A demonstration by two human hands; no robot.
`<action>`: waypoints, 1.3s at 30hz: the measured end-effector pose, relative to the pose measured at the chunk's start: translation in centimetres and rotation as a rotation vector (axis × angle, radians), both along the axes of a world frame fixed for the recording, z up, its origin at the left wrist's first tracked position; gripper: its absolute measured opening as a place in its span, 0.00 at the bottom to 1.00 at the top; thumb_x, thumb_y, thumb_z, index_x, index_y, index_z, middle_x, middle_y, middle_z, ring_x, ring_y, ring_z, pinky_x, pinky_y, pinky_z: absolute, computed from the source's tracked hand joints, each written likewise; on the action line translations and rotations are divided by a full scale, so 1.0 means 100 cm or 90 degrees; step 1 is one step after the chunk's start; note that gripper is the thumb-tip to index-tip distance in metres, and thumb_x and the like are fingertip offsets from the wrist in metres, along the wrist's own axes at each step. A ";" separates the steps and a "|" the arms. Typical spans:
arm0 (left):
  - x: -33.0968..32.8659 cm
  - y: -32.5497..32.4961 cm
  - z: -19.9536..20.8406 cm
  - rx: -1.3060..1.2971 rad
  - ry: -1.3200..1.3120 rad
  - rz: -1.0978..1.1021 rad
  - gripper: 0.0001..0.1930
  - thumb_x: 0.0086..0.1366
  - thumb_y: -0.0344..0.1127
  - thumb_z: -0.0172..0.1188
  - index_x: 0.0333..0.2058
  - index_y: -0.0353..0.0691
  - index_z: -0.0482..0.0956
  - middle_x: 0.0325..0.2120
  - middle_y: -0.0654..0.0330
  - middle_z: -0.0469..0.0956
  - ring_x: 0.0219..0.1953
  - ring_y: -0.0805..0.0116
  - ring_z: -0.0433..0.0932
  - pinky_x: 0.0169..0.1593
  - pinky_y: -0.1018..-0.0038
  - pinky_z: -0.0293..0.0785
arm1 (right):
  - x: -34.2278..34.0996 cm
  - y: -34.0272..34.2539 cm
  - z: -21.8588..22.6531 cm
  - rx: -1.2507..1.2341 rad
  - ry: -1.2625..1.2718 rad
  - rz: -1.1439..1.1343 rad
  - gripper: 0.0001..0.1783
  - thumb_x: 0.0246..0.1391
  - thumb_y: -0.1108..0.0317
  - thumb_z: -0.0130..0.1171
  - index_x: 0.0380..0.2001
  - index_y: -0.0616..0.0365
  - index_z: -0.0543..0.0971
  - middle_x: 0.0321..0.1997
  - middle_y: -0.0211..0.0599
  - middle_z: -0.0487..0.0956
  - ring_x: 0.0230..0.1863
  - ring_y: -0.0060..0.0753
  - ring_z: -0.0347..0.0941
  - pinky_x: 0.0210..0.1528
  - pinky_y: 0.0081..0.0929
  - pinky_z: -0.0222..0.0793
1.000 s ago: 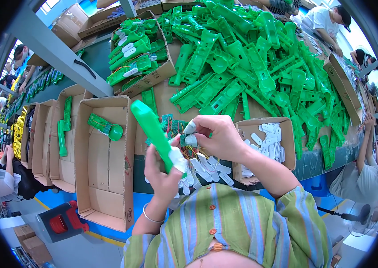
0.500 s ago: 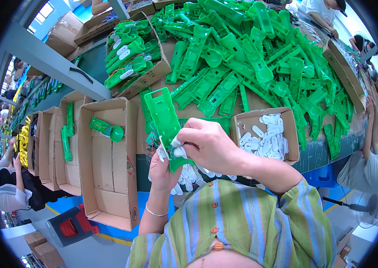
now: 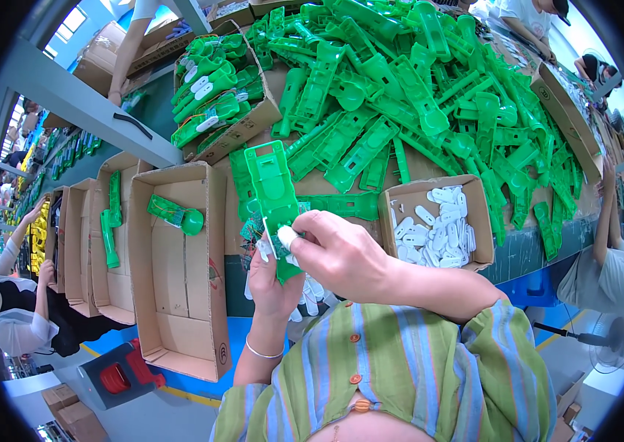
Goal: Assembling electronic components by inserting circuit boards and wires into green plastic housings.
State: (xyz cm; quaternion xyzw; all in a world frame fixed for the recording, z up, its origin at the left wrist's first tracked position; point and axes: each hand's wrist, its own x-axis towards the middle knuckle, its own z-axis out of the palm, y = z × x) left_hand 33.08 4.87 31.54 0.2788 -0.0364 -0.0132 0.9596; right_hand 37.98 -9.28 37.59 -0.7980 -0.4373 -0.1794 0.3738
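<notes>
My left hand (image 3: 271, 286) is closed around the near end of a long green plastic shell (image 3: 271, 177), held tilted up above the table's front edge. Ribs and recesses show on its inner face. At the shell's lower part my right hand (image 3: 343, 249) is closed, thumb and fingers pressed against it; whether a small part sits between those fingertips is hidden. White coverings wrap some fingertips of both hands. Behind the shell, a tangle of thin wires and small circuit parts (image 3: 251, 230) partly shows. White oblong plastic pieces (image 3: 315, 292) lie below my hands.
A large heap of green shells (image 3: 400, 81) fills the back. To the right stands a carton (image 3: 490, 243) of white oblong pieces. A carton (image 3: 271, 110) of wired green units is at back left. Left, a cardboard tray (image 3: 179, 331) holds one green unit. Co-workers sit both sides.
My right hand has shifted slightly down and left along the shell, and the shell stands a little more upright. At the upper left, another person's arm has come into view, reaching down.
</notes>
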 end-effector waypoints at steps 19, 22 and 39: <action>-0.004 -0.013 0.019 0.284 -0.053 0.092 0.18 0.63 0.28 0.53 0.51 0.31 0.65 0.43 0.60 0.74 0.42 0.74 0.73 0.46 0.78 0.69 | 0.003 -0.032 0.005 0.240 0.248 0.042 0.16 0.39 0.83 0.61 0.36 0.65 0.75 0.39 0.37 0.72 0.37 0.30 0.74 0.40 0.25 0.75; -0.004 -0.019 0.037 0.354 -0.062 0.108 0.14 0.62 0.26 0.52 0.46 0.32 0.68 0.38 0.58 0.76 0.38 0.75 0.74 0.42 0.79 0.70 | 0.003 -0.032 -0.001 0.303 0.546 0.144 0.20 0.46 0.77 0.62 0.44 0.65 0.71 0.41 0.35 0.72 0.41 0.25 0.73 0.47 0.26 0.73; 0.022 -0.005 0.064 0.259 -0.089 0.075 0.19 0.65 0.36 0.49 0.51 0.32 0.60 0.35 0.50 0.72 0.34 0.58 0.76 0.38 0.65 0.76 | 0.024 -0.037 -0.024 -0.057 0.738 0.370 0.23 0.48 0.73 0.57 0.51 0.59 0.68 0.39 0.35 0.77 0.43 0.24 0.72 0.48 0.25 0.67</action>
